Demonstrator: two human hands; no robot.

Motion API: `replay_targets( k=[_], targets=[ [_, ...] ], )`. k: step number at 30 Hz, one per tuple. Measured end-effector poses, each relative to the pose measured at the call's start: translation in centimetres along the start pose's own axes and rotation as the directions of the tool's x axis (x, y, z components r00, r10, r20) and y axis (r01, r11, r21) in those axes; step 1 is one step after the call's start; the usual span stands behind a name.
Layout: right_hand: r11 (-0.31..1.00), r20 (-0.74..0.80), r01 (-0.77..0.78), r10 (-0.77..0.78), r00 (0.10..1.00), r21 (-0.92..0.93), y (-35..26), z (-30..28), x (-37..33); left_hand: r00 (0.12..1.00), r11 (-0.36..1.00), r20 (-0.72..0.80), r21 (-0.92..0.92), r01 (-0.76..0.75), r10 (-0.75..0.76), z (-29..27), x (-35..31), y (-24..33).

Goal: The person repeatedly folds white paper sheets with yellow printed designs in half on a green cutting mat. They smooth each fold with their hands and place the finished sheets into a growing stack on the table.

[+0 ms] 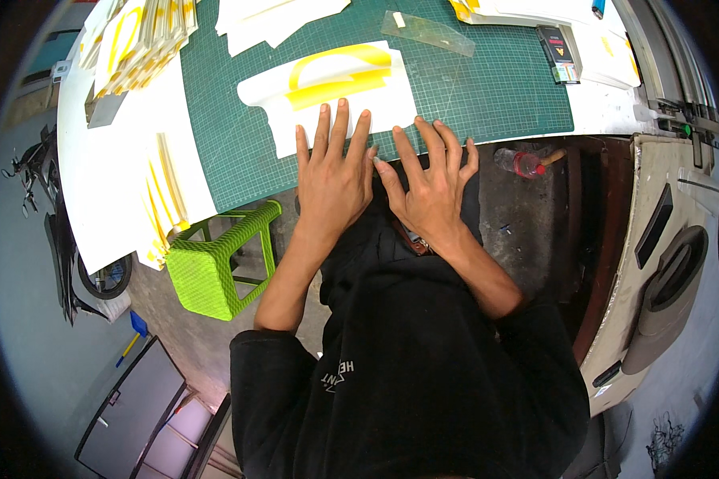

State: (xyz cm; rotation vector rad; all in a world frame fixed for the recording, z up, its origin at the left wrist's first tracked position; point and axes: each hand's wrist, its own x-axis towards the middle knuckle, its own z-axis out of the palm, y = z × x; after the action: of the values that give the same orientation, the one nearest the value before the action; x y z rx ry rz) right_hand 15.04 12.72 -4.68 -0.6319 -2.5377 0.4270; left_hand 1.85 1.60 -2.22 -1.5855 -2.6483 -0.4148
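Note:
On a green cutting mat (495, 104) lies a white paper sheet (335, 76) with yellow printing, its far part curled or folded over toward me. My left hand (333, 172) rests palm down with fingers spread, the fingertips on the sheet's near part. Beside it, my right hand (431, 184) is also spread palm down at the mat's near edge. Its fingertips are by the sheet's near right corner; whether they touch the paper I cannot tell. Neither hand grips anything.
Stacked yellow-printed papers (140, 40) stand at the far left, with more papers (166, 191) along the left edge. White sheets (268, 22), a clear plastic strip (431, 36) and a small black box (557, 52) lie farther back. A green stool (204, 275) stands below left.

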Motion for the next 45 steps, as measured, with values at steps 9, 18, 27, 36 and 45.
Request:
replay_targets(
  k=[9,18,27,36,45],
  targets=[
    [0.998,-0.068,0.053,-0.051,0.996,0.034,-0.4,-0.1,1.4,1.0,1.0,0.002,-0.019,0.003,-0.003,-0.1,0.1,-0.1],
    [0.977,-0.086,0.152,-0.141,0.986,0.147,-0.5,0.4,1.9,1.0,1.0,0.016,0.006,0.021,-0.021,0.2,0.0,-0.2],
    [0.982,-0.043,0.147,-0.142,0.989,0.118,-0.4,0.4,1.1,1.0,1.0,0.002,0.018,0.011,-0.011,0.3,-0.1,-0.3],
    [0.986,0.01,0.158,-0.159,0.987,0.055,-0.3,0.6,1.6,1.0,0.999,-0.027,-0.035,0.014,-0.015,0.0,-0.1,-0.3],
    [0.977,0.03,0.214,-0.214,0.976,0.001,0.4,0.5,1.8,1.0,0.997,0.008,-0.073,0.029,-0.028,-0.5,-1.4,-1.6]
  ],
)
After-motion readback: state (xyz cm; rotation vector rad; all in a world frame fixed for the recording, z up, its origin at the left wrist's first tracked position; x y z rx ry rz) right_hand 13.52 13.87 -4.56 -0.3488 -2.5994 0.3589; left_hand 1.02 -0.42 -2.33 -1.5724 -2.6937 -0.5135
